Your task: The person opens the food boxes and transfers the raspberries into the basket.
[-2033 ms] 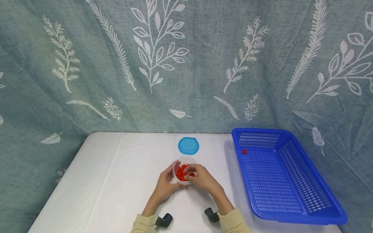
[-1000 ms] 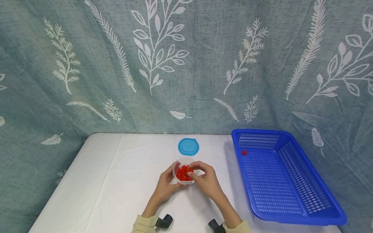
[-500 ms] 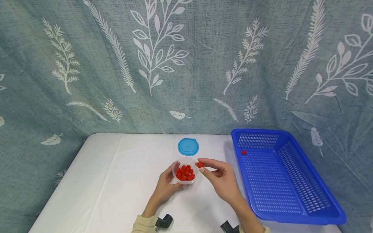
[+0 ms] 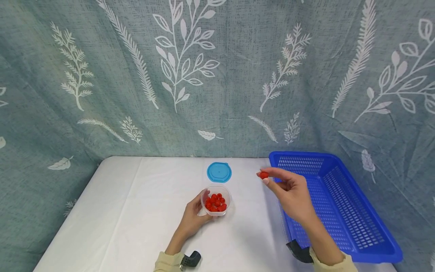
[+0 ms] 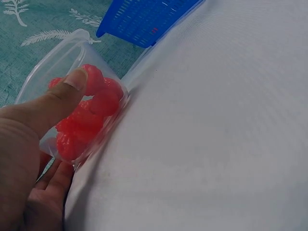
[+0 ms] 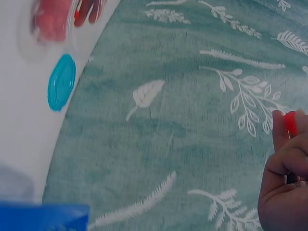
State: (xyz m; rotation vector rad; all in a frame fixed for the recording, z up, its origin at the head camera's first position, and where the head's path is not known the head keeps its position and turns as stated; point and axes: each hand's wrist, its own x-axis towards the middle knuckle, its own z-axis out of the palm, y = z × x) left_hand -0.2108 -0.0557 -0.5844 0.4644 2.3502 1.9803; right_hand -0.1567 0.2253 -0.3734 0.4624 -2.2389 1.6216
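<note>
Your left hand point(image 4: 193, 217) is gripping the clear container point(image 4: 213, 189), with red pieces point(image 4: 216, 203) lying inside it, on the near side of the blue lid point(image 4: 219, 172) that is resting by the far edge of the surface point(image 4: 136, 211). Your right hand point(image 4: 293, 192) is pinching a single red piece point(image 4: 264, 175), which is showing in the head view just beside the left edge of the blue basket point(image 4: 329, 204), near its far left corner.

Tub point(image 4: 219, 214): left of the basket point(image 4: 326, 200), pieces point(image 4: 216, 203) inside
Lid point(image 4: 219, 172): on the table point(image 4: 153, 196), behind the tub
Basket: on the table's right side
Curtain point(image 4: 234, 94): behind the table
</note>
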